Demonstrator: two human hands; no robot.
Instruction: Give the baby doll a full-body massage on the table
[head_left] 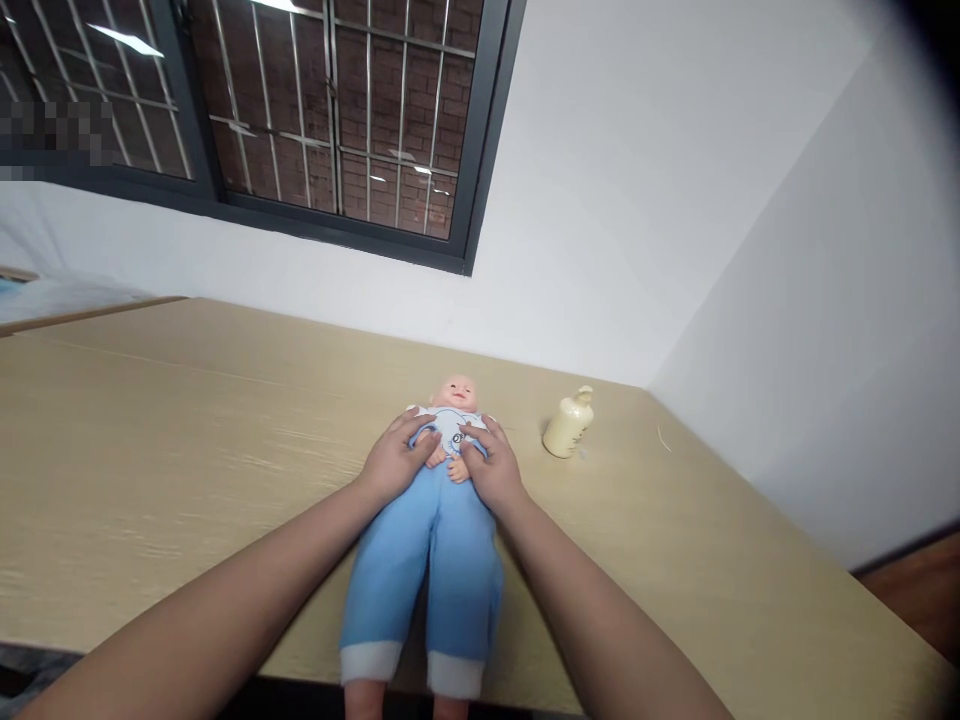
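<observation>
A baby doll lies on its back on the table, head toward the wall. It wears a white top with a blue print and light blue trousers with white cuffs. Its lower legs reach over the near table edge. My left hand rests on the doll's arm and chest at the left, fingers spread. On the opposite side, my right hand lies over the other arm and chest, its fingers also apart. Both doll hands show between my thumbs. Parts of the doll's arms and top are hidden under my hands.
A pale yellow pump bottle stands on the wooden table, right of the doll. White walls border the table's back and right. A dark-framed window with metal bars is above. Clear plastic sheeting lies at the far left.
</observation>
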